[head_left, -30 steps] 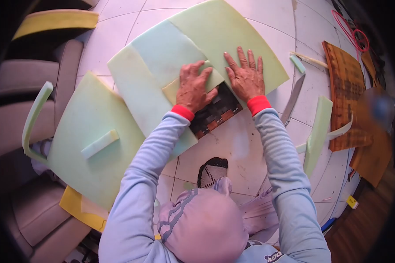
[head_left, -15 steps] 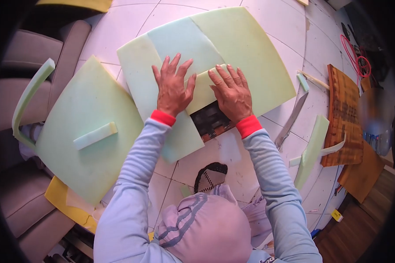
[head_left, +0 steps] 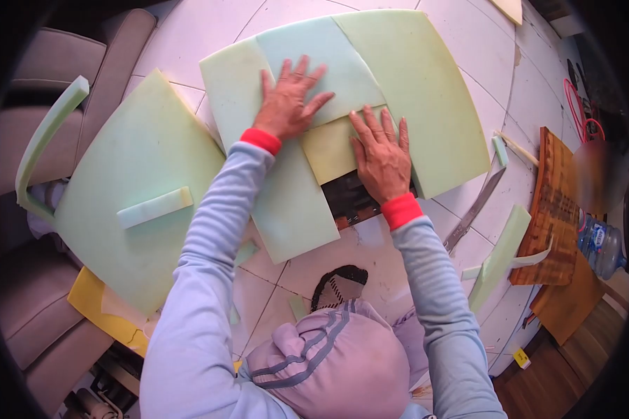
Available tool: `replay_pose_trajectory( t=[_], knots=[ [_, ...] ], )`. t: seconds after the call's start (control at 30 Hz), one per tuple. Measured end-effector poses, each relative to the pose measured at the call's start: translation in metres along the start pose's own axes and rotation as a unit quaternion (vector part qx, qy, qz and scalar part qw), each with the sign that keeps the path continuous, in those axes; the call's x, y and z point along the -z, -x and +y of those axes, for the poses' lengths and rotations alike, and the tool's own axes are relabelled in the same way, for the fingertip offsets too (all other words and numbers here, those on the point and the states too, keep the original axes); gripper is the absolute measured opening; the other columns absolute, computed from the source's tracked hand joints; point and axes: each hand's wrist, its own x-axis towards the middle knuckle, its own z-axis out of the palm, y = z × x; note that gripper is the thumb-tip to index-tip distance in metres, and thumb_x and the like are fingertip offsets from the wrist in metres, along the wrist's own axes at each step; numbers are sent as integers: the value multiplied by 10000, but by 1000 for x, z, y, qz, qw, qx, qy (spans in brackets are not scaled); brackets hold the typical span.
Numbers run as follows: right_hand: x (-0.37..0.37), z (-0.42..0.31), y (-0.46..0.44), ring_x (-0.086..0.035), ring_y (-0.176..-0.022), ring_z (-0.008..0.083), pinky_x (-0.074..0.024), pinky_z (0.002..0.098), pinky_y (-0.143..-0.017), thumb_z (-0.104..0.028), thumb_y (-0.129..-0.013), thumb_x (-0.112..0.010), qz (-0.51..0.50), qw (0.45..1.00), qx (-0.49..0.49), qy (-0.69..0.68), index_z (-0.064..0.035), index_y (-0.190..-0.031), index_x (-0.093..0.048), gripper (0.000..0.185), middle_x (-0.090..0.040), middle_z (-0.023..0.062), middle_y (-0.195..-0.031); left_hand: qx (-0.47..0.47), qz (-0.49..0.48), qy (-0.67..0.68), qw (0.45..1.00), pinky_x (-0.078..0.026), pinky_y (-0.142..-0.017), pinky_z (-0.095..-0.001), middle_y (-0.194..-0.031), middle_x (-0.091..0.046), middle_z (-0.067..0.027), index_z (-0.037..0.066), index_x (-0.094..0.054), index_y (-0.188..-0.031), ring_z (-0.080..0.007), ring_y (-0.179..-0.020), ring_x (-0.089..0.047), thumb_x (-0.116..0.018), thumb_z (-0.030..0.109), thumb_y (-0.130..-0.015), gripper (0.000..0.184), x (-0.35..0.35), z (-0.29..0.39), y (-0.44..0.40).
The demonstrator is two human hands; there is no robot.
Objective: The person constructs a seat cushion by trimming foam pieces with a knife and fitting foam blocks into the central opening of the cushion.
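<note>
Several pale foam pieces lie side by side on a dark, partly hidden base [head_left: 353,204]. My left hand [head_left: 290,101] rests with fingers spread on the bluish middle foam piece [head_left: 321,52] and the edge of the left foam strip [head_left: 293,216]. Below the bluish piece sits a small yellowish foam piece [head_left: 326,149]. My right hand [head_left: 383,155] lies over its right part, fingers stretched out and fingertips near the seam with the bluish piece. To the right is a larger greenish foam piece [head_left: 426,91]. Neither hand grasps anything.
At left, another foam sheet [head_left: 126,181] carries a small foam block [head_left: 155,207], beside a brown sofa [head_left: 49,160]. A long saw-like blade [head_left: 476,202], foam offcuts [head_left: 500,255], a wooden board [head_left: 546,216] and a water bottle [head_left: 601,244] are at right. A socked foot [head_left: 339,286] stands on the tiles.
My left hand has moved farther onto the bluish piece. The small yellowish piece, whose upper edge stood raised, now lies lower against it. The view has shifted slightly.
</note>
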Motion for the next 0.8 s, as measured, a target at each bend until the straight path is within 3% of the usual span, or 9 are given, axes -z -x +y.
replay_pose_trajectory(
  t=[0.07,0.17,0.2,0.33,0.5,0.63,0.7,0.73,0.8],
  knots=[
    [10,-4,7,-519,-1495,372,-272,596,-1305,-342,-1057,-665,26,998,9,-51,-304,-1573,-573,525,-570,31,-1618,58,2,-41,997,-21,-1251,-777,-1774,-294,-190,293,-425,-1684,-504,-1637,-190,-574,656,-1050,746,26,-9,13],
    [9,-32,6,-465,-1533,392,-204,635,-1318,-377,-1043,-678,-12,992,88,-92,-359,-1554,-593,518,-561,23,-1628,134,-2,-57,989,-34,-1248,-780,-1785,-264,-187,292,-371,-1708,-484,-1645,-184,-579,648,-1050,777,31,-6,54],
    [0,-40,7,-426,-1559,385,-151,698,-1307,-416,-1027,-692,-44,990,62,-115,-410,-1516,-624,494,-555,-9,-1634,122,-13,-91,988,-55,-1251,-777,-1805,-213,-166,293,-327,-1725,-462,-1652,-173,-588,665,-1036,826,25,-5,68],
    [-19,-42,10,-402,-1573,367,-115,759,-1285,-459,-1010,-701,-25,999,30,-34,-430,-1455,-676,447,-543,-77,-1634,53,-26,-125,990,-71,-1259,-765,-1824,-148,-141,296,-278,-1740,-450,-1661,-138,-568,683,-1034,856,21,-26,86],
    [-15,-62,6,-390,-1578,383,-100,754,-1289,-439,-1043,-646,-35,999,21,-3,-385,-1501,-641,461,-526,3,-1653,36,-33,-140,989,-68,-1263,-758,-1833,-99,-130,275,-212,-1757,-447,-1667,-108,-520,664,-1065,851,20,-34,79],
    [10,-32,12,-398,-1578,380,-140,675,-1320,-376,-1073,-602,-78,982,107,-132,-287,-1534,-616,470,-516,89,-1657,12,9,-72,997,-70,-1284,-719,-1815,-174,-152,200,-244,-1748,-445,-1663,-143,-537,550,-1098,794,17,-5,69],
    [11,-6,10,-463,-1545,327,-207,536,-1338,-345,-1081,-599,-60,982,55,-171,-187,-1512,-634,460,-515,109,-1656,-43,-8,-2,999,-87,-1301,-684,-1800,-230,-165,165,-260,-1741,-440,-1659,-175,-562,469,-1110,762,19,28,54],
    [8,7,7,-451,-1549,351,-201,560,-1333,-360,-1083,-599,-30,989,10,-143,-211,-1520,-631,463,-519,102,-1655,-75,18,63,995,-148,-1327,-608,-1740,-373,-174,136,-394,-1686,-434,-1627,-284,-601,356,-1105,655,17,45,45],
    [11,23,4,-419,-1560,392,-183,610,-1323,-402,-1083,-596,-10,997,-43,-60,-260,-1537,-623,476,-513,89,-1663,-127,1,92,988,-179,-1330,-584,-1700,-441,-163,115,-476,-1632,-418,-1604,-339,-611,326,-1098,590,-6,57,26]
  ],
)
